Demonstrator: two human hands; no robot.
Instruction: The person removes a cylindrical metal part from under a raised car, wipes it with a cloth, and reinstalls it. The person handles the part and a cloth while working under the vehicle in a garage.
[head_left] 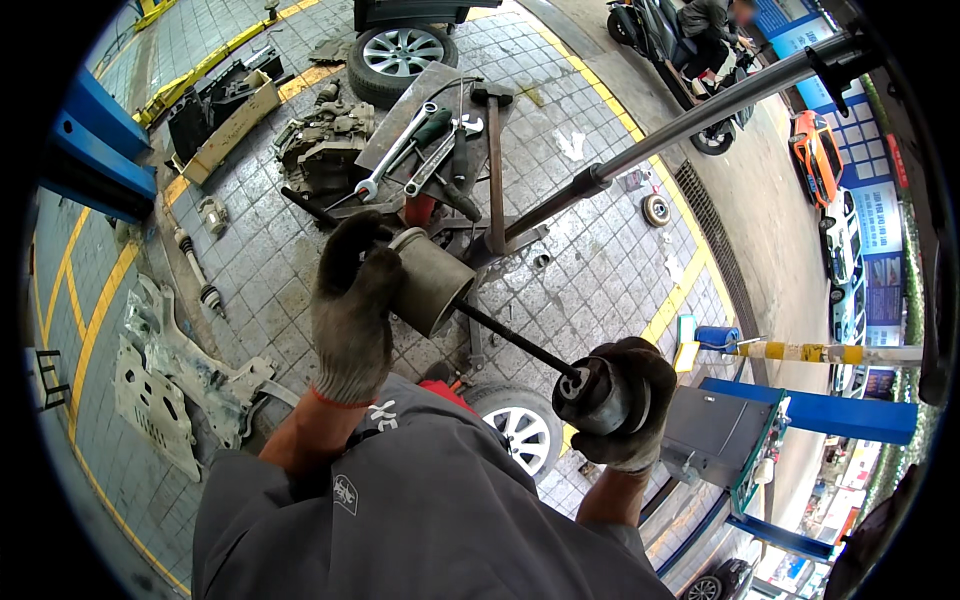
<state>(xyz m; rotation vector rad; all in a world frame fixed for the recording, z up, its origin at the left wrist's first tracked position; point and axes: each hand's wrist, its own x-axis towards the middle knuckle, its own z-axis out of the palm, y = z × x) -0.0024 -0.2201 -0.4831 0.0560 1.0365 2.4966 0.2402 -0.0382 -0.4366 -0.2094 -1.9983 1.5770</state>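
Observation:
My left hand (350,320), in a dirty knit glove, is closed around the side of a grey metal sleeve (430,285). A dark, thin rod (520,340) runs from the sleeve's open end toward a round rubber-and-metal bushing (592,396). My right hand (645,400), gloved too, wraps around this bushing from its right side. The sleeve and the bushing stay apart, with a length of bare rod between them. Just beyond my hands, a metal plate (425,100) bears several wrenches (395,150) and a hammer (493,150).
A slanting metal pole (650,140) rises to the upper right. A gearbox-like unit (325,140) and a tyre (400,55) lie beyond; another wheel (520,425) is near my body. A subframe (195,360) lies left, a grey cabinet (720,435) stands right, and a person sits by a motorbike (670,60).

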